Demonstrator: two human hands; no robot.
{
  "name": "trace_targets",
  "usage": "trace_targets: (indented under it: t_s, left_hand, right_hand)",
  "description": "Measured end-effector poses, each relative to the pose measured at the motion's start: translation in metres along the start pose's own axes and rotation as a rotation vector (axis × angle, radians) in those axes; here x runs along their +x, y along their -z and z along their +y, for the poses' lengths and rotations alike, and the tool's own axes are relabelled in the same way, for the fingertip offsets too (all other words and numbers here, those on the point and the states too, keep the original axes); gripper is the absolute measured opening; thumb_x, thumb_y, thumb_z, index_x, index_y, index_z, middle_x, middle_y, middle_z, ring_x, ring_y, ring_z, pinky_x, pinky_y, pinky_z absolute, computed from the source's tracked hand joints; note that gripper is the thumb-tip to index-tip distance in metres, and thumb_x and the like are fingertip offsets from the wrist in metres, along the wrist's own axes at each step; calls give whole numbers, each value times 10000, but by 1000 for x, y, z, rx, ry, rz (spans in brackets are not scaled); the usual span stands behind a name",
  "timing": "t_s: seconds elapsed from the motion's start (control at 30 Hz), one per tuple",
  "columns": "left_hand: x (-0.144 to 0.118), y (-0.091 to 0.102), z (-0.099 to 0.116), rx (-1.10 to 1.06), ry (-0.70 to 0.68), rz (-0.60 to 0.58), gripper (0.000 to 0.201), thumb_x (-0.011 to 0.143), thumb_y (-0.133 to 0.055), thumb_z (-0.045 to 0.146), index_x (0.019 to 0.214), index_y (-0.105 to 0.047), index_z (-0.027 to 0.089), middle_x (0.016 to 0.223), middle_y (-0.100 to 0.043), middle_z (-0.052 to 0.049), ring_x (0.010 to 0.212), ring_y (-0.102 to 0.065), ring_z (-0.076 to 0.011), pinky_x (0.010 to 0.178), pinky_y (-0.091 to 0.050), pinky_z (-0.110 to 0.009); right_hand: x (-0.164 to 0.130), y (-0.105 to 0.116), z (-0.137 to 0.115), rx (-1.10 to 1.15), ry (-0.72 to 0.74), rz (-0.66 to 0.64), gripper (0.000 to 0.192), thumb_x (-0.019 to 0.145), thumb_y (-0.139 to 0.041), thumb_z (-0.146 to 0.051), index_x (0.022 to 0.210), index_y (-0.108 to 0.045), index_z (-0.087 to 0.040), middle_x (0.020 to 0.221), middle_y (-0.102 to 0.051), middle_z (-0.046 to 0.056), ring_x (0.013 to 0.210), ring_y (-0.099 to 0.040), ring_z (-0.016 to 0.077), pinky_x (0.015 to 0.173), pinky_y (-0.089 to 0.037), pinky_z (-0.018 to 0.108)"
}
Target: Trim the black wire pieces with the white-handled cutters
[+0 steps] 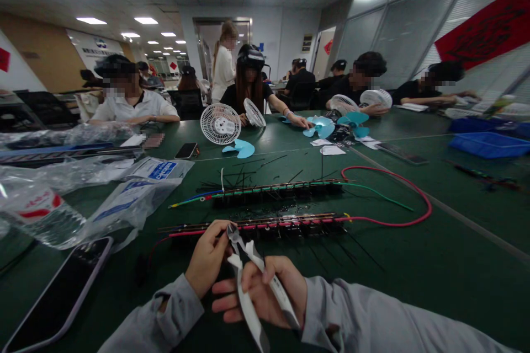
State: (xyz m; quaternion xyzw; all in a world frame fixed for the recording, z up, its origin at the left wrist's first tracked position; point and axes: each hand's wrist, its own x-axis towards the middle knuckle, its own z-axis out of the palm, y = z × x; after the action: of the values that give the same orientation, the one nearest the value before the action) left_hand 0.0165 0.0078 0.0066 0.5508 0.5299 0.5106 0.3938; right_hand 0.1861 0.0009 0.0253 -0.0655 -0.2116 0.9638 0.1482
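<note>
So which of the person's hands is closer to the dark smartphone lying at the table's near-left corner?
Left. The left hand sits just right of the dark smartphone, pinching at the white-handled cutters' tip; the right hand grips their handles farther right.

on the dark green table [414, 265] a red wire [408, 185] loops beside black strips [273, 194] edged in green and pink, white-handled cutters [248, 281] sit in a grey-sleeved right hand [265, 289], and a white fan grille [221, 124] stands over pale blue blades [240, 149].

Left hand [207, 259] pinching, right hand [265, 292] curled in closed grip.
</note>
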Motion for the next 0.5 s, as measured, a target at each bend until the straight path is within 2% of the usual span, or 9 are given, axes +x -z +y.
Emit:
trace_targets:
  t_s: [0.23, 0.5]
  left_hand:
    - [-1, -1, 2, 16, -12, 10, 243, 853, -465, 359, 958, -586, 176, 884, -549, -23, 600, -545, -113, 518, -453, -227]
    - [0, -1, 2, 13, 3, 9, 240, 852, -464, 360, 953, -577, 175, 882, -541, -20, 600, -546, -112, 517, -450, -225]
  right_hand:
    - [0, 2, 0, 5, -10, 30, 370, 547, -427, -260, 770, -669, -91, 1135, -570, 185, 1066, -529, 340, 997, -184, 515]
    - [1, 3, 0, -7, -9, 62, 375, 541, -426, -252, 786, -661, -92, 1155, -554, 184, 1070, -524, 328, 978, -216, 508]
